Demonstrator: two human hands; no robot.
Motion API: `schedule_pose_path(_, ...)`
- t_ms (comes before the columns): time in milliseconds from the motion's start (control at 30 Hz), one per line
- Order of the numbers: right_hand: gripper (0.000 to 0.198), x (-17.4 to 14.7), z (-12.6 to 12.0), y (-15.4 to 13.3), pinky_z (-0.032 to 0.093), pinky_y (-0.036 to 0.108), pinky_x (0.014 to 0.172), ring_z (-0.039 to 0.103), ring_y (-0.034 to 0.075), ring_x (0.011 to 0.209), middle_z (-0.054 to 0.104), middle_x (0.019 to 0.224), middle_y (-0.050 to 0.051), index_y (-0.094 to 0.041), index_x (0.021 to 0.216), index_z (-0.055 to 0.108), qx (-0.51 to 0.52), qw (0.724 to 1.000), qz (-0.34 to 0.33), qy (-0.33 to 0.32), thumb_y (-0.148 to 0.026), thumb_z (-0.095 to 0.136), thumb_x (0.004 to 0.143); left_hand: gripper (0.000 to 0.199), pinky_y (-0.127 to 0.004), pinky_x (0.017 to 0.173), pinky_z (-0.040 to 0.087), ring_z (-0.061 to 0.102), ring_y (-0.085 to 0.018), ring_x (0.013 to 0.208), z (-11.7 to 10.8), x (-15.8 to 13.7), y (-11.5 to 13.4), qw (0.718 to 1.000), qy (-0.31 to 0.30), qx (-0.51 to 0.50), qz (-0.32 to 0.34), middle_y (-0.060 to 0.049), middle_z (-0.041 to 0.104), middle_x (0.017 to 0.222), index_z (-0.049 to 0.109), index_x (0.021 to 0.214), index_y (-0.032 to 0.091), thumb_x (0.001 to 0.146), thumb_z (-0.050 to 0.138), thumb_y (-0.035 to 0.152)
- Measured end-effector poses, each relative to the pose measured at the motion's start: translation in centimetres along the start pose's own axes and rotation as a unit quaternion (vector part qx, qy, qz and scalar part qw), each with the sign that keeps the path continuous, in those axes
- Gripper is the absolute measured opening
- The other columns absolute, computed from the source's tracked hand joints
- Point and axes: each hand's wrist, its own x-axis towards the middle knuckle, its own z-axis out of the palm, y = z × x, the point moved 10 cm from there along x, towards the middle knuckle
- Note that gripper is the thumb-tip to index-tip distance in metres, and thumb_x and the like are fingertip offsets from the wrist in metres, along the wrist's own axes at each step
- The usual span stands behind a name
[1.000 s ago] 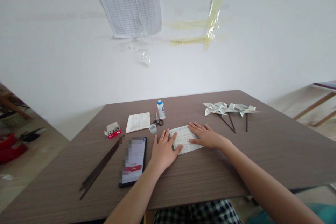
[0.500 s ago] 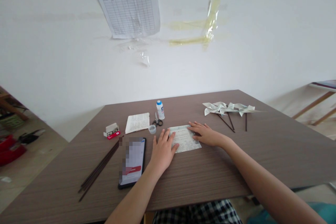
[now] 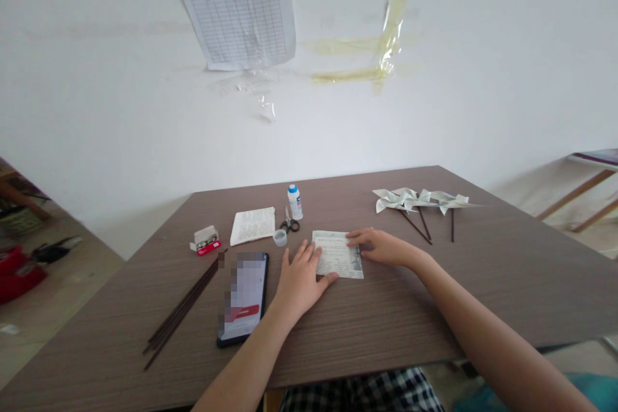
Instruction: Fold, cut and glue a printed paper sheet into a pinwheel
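A square of printed paper (image 3: 335, 257) lies flat on the table in front of me. My left hand (image 3: 300, 277) is open, its fingers spread over the table and the paper's left edge. The left thumb stretches along the paper's lower edge. At the upper right part of the sheet, my right hand (image 3: 379, 247) rests with its fingers stretched out and the thumb lower down near the right edge. Beyond the paper are black-handled scissors (image 3: 290, 225), a small translucent cup (image 3: 279, 237) and a white glue bottle (image 3: 295, 203) with a blue cap.
Paper pinwheels (image 3: 410, 199) on dark sticks lie at the right rear. To the left are a stack of printed paper squares (image 3: 253, 225), an open red-and-white box (image 3: 206, 241), a bundle of dark sticks (image 3: 186, 309) and a phone (image 3: 245, 296). A wall (image 3: 309, 141) stands behind the table.
The paper has turned slightly and its lower right corner has moved left. My right fingers have drawn closer together at its edge. My left thumb has slid outward and down.
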Motion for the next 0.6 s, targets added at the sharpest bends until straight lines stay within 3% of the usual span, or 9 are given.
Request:
schedule_pose_path(233, 0.048, 0.33, -0.66, 0.16, 0.059, 0.062, 0.141, 0.083, 0.042, 0.151, 0.090, 0.157, 0.015, -0.028, 0.135, 0.100, -0.016, 1.000, -0.002, 0.021, -0.014, 0.094, 0.089, 0.055, -0.087, 0.155, 0.031, 0.052, -0.048, 0.188, 0.29, -0.08, 0.22, 1.000, -0.001, -0.021, 0.017, -0.022, 0.062, 0.195, 0.079, 0.171, 0.025, 0.118, 0.084, 0.040)
schedule_pose_path(400, 0.047, 0.20, -0.78, -0.32, 0.063, 0.057, 0.133, 0.085, 0.040, 0.139, 0.091, 0.145, 0.015, -0.026, 0.135, 0.100, -0.030, 0.999, 0.009, 0.019, -0.016, 0.099, 0.089, 0.052, -0.088, 0.154, 0.032, 0.059, -0.047, 0.182, 0.66, 0.10, -0.23, 0.999, 0.016, -0.035, 0.019, -0.023, 0.066, 0.192, 0.080, 0.167, 0.024, 0.117, 0.083, 0.038)
schedule_pose_path(600, 0.051, 0.16, -0.51, -0.63, 0.063, 0.057, 0.133, 0.085, 0.040, 0.138, 0.090, 0.147, 0.015, -0.025, 0.140, 0.099, -0.034, 0.999, 0.019, 0.015, -0.017, 0.100, 0.090, 0.049, -0.086, 0.150, 0.041, 0.065, -0.048, 0.176, 0.75, 0.27, -0.61, 0.998, 0.033, -0.044, 0.018, -0.021, 0.071, 0.187, 0.083, 0.163, 0.027, 0.114, 0.086, 0.035)
